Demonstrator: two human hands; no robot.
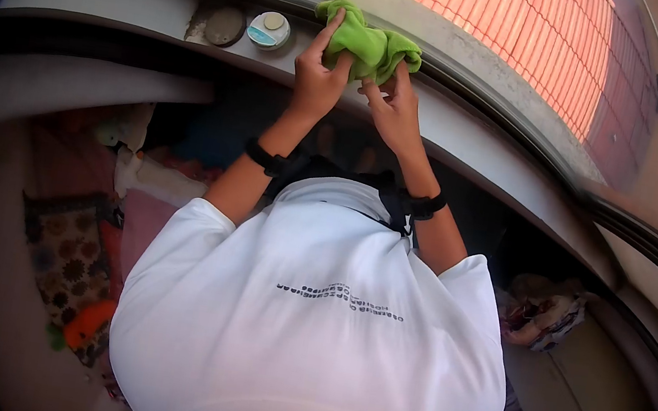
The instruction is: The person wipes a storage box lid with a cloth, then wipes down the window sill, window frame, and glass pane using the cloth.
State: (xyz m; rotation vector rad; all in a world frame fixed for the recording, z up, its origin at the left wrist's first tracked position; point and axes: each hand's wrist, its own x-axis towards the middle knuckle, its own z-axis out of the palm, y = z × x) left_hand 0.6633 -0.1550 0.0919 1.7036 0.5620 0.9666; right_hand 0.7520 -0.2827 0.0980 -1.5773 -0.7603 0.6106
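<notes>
A bright green cloth [372, 50] is bunched up between both hands, over the window sill. My left hand [321, 70] grips its left part, with the index finger extended up along the fabric and the thumb pressed against it. My right hand [392, 105] pinches the lower right part of the cloth between thumb and fingers. Left of my left hand, a small round container [269, 30] with a white and teal top stands on the sill. Beside it lies a round dark disc or lid [225, 26].
The pale window sill [478, 159] curves beneath a dark window frame [538, 155]. Outside is a red tiled roof [487, 34]. Below left are a floral mat [65, 261] and heaped fabrics; at the lower right, a bundle [545, 316] sits by a cardboard-like panel [579, 400].
</notes>
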